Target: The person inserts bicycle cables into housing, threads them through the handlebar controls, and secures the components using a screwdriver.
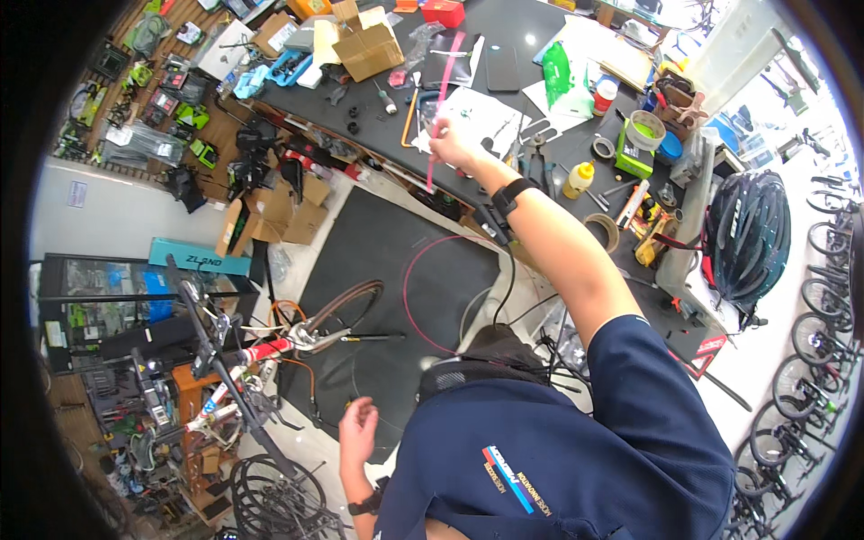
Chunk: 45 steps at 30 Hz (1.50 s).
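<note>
A dark shirt (pixel 621 441) is nearest; the right hand (pixel 453 146) pinches a pink strip (pixel 447 81), desk (pixel 382 137) beneath, apparently positioning it; next calls for steadiness; the left hand (pixel 359 427), half-curled, looks empty.

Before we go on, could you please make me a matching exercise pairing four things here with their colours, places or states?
Things:
1. Strip
2. Helmet
3. Bottle
4. Left hand

Descriptions:
A. Yellow, on the bench
B. No object visible in it
C. Pink, in the right hand
D. Dark, near the picture's right side

Pairs: 1-C, 2-D, 3-A, 4-B
</note>
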Tool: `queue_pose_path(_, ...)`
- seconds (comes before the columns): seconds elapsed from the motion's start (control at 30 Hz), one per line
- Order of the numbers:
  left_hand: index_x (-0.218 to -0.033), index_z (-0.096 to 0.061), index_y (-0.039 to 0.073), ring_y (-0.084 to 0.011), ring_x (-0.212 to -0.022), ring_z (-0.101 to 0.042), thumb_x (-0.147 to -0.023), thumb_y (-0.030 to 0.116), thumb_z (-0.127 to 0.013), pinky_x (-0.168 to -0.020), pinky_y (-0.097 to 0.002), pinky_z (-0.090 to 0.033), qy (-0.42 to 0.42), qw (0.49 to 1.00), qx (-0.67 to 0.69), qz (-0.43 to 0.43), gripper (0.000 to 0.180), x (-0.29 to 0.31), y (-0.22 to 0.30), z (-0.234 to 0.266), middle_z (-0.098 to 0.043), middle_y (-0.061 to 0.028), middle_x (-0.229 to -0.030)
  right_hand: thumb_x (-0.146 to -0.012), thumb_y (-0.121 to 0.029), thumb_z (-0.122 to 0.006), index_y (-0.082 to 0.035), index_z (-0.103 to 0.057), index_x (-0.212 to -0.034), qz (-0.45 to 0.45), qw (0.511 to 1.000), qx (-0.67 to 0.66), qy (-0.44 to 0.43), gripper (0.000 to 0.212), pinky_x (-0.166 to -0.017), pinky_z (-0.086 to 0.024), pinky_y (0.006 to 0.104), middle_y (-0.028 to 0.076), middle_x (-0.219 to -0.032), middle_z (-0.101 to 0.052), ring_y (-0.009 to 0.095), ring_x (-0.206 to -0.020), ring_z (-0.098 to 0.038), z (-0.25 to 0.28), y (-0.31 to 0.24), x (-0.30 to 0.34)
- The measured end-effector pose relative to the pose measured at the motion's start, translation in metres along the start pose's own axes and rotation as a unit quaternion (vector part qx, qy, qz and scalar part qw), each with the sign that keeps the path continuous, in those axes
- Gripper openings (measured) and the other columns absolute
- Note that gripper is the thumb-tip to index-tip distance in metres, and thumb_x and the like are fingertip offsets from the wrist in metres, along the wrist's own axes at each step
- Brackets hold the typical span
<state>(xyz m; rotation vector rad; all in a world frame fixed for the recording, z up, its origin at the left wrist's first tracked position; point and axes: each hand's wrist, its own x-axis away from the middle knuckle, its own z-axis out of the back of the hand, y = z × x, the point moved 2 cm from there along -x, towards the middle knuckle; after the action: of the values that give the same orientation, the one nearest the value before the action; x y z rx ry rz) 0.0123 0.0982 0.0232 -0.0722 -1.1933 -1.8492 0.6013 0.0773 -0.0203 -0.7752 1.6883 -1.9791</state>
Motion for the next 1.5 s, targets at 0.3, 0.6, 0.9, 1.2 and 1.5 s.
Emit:
queue_pose_path(0.3,-0.123,-0.058,-0.004,-0.014,-0.086,-0.062,-0.096,0.004,-0.06,-0.079,-0.0277,-0.053,0.03,0.996,0.026,0.076,0.028,0.02,-0.053,-0.006,-0.065,-0.007,-0.097,-0.089,-0.003,-0.06,0.003,-0.047,-0.109,-0.111,0.988,-0.042,0.103,0.025,-0.053,-0.053,0.0288,0.012,-0.077,-0.066,0.019,-0.065,-0.068,0.051,0.064,-0.034)
queue_pose_path(0.6,-0.121,-0.062,-0.001,-0.014,-0.088,-0.064,-0.094,0.011,-0.063,-0.081,-0.0296,-0.053,0.082,0.996,0.005,-0.023,0.029,-0.037,0.029,0.001,-0.069,-0.0075,-0.097,-0.086,-0.011,-0.062,0.006,-0.065,-0.09,0.003,0.965,0.206,0.163,0.018,-0.069,-0.056,0.0377,0.02,-0.086,-0.069,0.03,-0.082,-0.071,0.067,0.081,-0.036)
queue_pose_path(0.9,-0.118,-0.062,-0.003,-0.0118,-0.082,-0.062,-0.096,0.01,-0.061,-0.078,-0.027,-0.052,0.055,0.987,0.0,-0.148,0.026,-0.182,0.123,0.008,-0.067,-0.0054,-0.094,-0.085,-0.022,-0.066,0.004,-0.065,-0.11,0.034,0.935,0.33,0.127,0.036,-0.086,-0.053,0.0412,0.023,-0.097,-0.07,0.036,-0.096,-0.068,0.064,0.014,0.024)
queue_pose_path(1.2,-0.103,-0.067,-0.001,-0.0108,-0.078,-0.062,-0.095,0.014,-0.064,-0.074,-0.0274,-0.051,0.079,0.964,-0.03,-0.253,0.018,-0.403,0.235,0.01,-0.068,-0.0039,-0.086,-0.086,-0.019,-0.069,0.003,-0.068,-0.107,-0.101,0.933,0.34,0.058,0.03,-0.085,-0.054,0.04,0.022,-0.094,-0.071,0.034,-0.092,-0.07,0.101,-0.035,0.061)
queue_pose_path(1.5,-0.114,-0.064,-0.003,-0.0169,-0.09,-0.064,-0.092,0.016,-0.071,-0.082,-0.0306,-0.052,0.061,0.963,-0.013,-0.264,0.03,-0.626,0.282,0.035,-0.069,-0.0105,-0.102,-0.094,-0.007,-0.063,0.002,-0.064,-0.113,-0.191,0.902,0.226,0.314,0.021,-0.065,-0.049,0.0244,0.003,-0.078,-0.063,0.008,-0.07,-0.059,0.121,-0.127,0.121)
